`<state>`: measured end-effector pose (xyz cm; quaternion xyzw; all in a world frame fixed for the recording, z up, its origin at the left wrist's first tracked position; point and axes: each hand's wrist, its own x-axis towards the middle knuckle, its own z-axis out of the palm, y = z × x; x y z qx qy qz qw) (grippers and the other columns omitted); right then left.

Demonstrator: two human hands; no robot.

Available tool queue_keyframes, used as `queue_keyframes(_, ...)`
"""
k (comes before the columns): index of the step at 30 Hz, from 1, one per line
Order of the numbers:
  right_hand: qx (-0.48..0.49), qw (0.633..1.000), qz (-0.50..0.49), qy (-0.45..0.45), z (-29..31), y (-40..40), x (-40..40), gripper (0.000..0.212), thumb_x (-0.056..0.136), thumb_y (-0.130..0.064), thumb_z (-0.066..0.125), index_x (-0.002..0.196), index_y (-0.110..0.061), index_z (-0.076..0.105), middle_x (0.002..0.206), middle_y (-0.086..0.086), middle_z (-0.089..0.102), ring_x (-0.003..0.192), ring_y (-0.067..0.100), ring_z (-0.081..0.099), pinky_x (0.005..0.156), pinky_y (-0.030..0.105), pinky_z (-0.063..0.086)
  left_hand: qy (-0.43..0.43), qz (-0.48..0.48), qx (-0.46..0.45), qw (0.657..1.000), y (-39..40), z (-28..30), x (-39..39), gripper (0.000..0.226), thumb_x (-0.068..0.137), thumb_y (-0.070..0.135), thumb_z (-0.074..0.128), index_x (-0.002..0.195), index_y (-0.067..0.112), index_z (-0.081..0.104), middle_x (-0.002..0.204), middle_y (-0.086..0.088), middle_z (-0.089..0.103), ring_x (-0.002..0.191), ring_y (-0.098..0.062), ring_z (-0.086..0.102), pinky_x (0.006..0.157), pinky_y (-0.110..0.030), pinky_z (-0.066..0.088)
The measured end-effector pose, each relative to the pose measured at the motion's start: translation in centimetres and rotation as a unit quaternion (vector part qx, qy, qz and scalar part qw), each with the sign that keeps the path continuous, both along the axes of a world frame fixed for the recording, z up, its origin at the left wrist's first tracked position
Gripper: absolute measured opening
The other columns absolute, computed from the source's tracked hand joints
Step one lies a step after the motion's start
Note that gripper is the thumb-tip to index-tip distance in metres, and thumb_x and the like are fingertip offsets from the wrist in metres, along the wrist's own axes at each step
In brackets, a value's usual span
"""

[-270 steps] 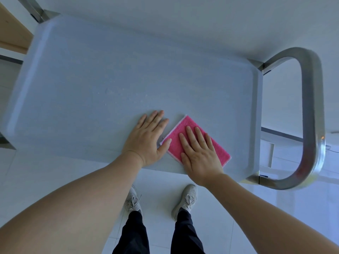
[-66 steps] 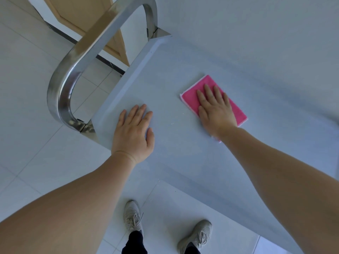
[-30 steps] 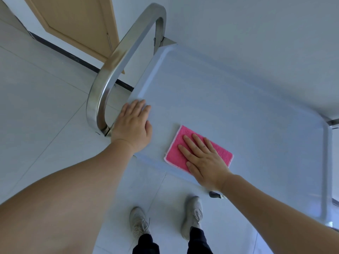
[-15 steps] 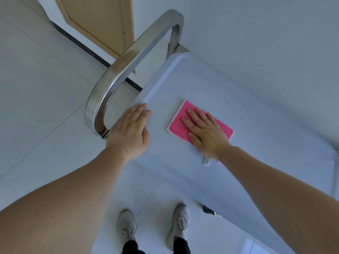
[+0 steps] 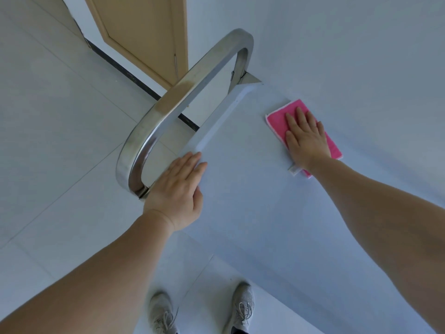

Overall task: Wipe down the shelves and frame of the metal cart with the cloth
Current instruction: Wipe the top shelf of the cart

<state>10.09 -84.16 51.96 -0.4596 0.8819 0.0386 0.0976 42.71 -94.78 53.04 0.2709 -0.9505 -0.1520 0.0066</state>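
The metal cart's top shelf is a pale grey tray with a raised rim. Its curved steel handle rises at the left end. A pink cloth with a white edge lies flat near the shelf's far side. My right hand presses flat on the cloth, fingers spread. My left hand rests palm down on the shelf's near left corner, beside the handle's base, holding nothing. The lower shelves are hidden under the top one.
A wooden door stands behind the handle, with a dark skirting strip along the wall. A pale wall runs close behind the cart. Tiled floor spreads to the left. My two shoes stand at the cart's near edge.
My right hand has slid the cloth away from me, from the near left part of the shelf to its far side. My left hand has stayed at the near left corner.
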Motion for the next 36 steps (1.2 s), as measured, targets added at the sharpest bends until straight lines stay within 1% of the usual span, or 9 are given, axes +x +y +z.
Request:
queue_keyframes(2, 0.003, 1.000, -0.007, 0.006, -0.1, -0.8, -0.1, 0.055, 0.096, -0.040, 0.017, 0.149, -0.029, 0.005, 0.158, 0.000, -0.004, 0.145, 0.022, -0.007, 0.117, 0.042, -0.004, -0.011, -0.005, -0.004, 1.000, 0.0, 0.0, 0.1, 0.062, 0.083, 0.027, 0.022, 0.142, 0.010, 0.034, 0.153, -0.007, 0.026, 0.143, -0.019, 0.020, 0.118, -0.032, 0.009)
queue_keyframes(6, 0.007, 1.000, -0.003, 0.013, 0.1, -2.3, 0.0, 0.055, 0.097, -0.040, 0.015, 0.149, -0.027, 0.003, 0.158, 0.002, -0.005, 0.145, 0.023, -0.007, 0.117, 0.044, -0.004, -0.011, -0.009, -0.006, 1.000, 0.0, 0.1, 0.2, 0.063, 0.083, 0.027, 0.021, 0.140, 0.009, 0.036, 0.152, -0.009, 0.029, 0.142, -0.021, 0.023, 0.118, -0.035, 0.013)
queue_keyframes(14, 0.010, 0.998, 0.068, 0.012, 0.0, -7.2, 1.7, 0.056, 0.096, -0.041, 0.011, 0.149, -0.026, 0.000, 0.158, 0.002, -0.006, 0.144, 0.024, -0.011, 0.116, 0.044, -0.005, -0.003, -0.001, -0.003, 1.000, 0.0, 0.2, 0.2, 0.060, 0.083, 0.026, 0.023, 0.138, 0.007, 0.040, 0.151, -0.010, 0.032, 0.140, -0.022, 0.027, 0.117, -0.036, 0.018)
queue_keyframes(19, 0.014, 0.991, 0.131, -0.001, -0.2, -6.4, 5.2, 0.060, 0.091, -0.048, 0.003, 0.148, -0.029, -0.006, 0.158, -0.002, -0.008, 0.144, 0.020, -0.012, 0.116, 0.042, -0.005, 0.003, 0.003, -0.001, 1.000, 0.1, 0.3, 0.2, 0.058, 0.084, 0.026, 0.025, 0.136, 0.007, 0.042, 0.150, -0.010, 0.033, 0.140, -0.022, 0.029, 0.116, -0.037, 0.021)
queue_keyframes(23, 0.023, 0.985, 0.169, -0.010, -0.1, -4.9, 8.6, 0.060, 0.088, -0.052, -0.004, 0.145, -0.032, -0.015, 0.157, -0.002, -0.011, 0.142, 0.019, -0.015, 0.116, 0.042, -0.006, 0.027, 0.015, 0.005, 1.000, 0.3, 0.7, 0.4, 0.052, 0.083, 0.022, 0.031, 0.128, 0.003, 0.050, 0.143, -0.013, 0.044, 0.132, -0.026, 0.041, 0.112, -0.040, 0.029)
queue_keyframes(26, 0.029, 0.981, 0.191, -0.017, 0.1, -3.2, 11.4, 0.057, 0.089, -0.051, -0.004, 0.141, -0.034, -0.021, 0.155, -0.003, -0.016, 0.141, 0.019, -0.019, 0.115, 0.041, -0.010, 0.042, 0.019, 0.004, 0.999, 0.4, 1.0, 0.5, 0.050, 0.083, 0.021, 0.034, 0.124, 0.002, 0.053, 0.139, -0.014, 0.049, 0.129, -0.028, 0.045, 0.112, -0.040, 0.028)
queue_keyframes(31, 0.029, 0.974, 0.224, -0.033, 0.2, 1.0, 16.4, 0.055, 0.091, -0.050, -0.003, 0.139, -0.037, -0.026, 0.151, -0.008, -0.022, 0.137, 0.016, -0.029, 0.114, 0.039, -0.015, 0.031, 0.006, -0.001, 0.999, 0.4, 0.9, 0.7, 0.052, 0.088, 0.031, 0.030, 0.128, 0.004, 0.050, 0.141, -0.014, 0.046, 0.133, -0.027, 0.040, 0.114, -0.039, 0.024)
queue_keyframes(34, 0.030, 0.975, 0.215, -0.042, 0.5, 2.5, 17.0, 0.053, 0.092, -0.049, -0.002, 0.137, -0.039, -0.028, 0.151, -0.011, -0.024, 0.137, 0.013, -0.031, 0.114, 0.037, -0.017, 0.014, 0.014, -0.004, 1.000, 0.3, 1.0, 0.6, 0.058, 0.090, 0.037, 0.022, 0.133, 0.006, 0.045, 0.145, -0.013, 0.040, 0.137, -0.027, 0.033, 0.116, -0.042, 0.021)
queue_keyframes(36, 0.029, 0.976, 0.211, -0.044, 0.6, 2.7, 16.8, 0.053, 0.092, -0.049, -0.002, 0.138, -0.040, -0.026, 0.151, -0.012, -0.023, 0.137, 0.012, -0.030, 0.113, 0.036, -0.018, -0.004, 0.019, -0.013, 1.000, 0.3, 0.9, 0.6, 0.062, 0.090, 0.041, 0.017, 0.137, 0.008, 0.040, 0.150, -0.010, 0.034, 0.140, -0.026, 0.027, 0.117, -0.040, 0.014)
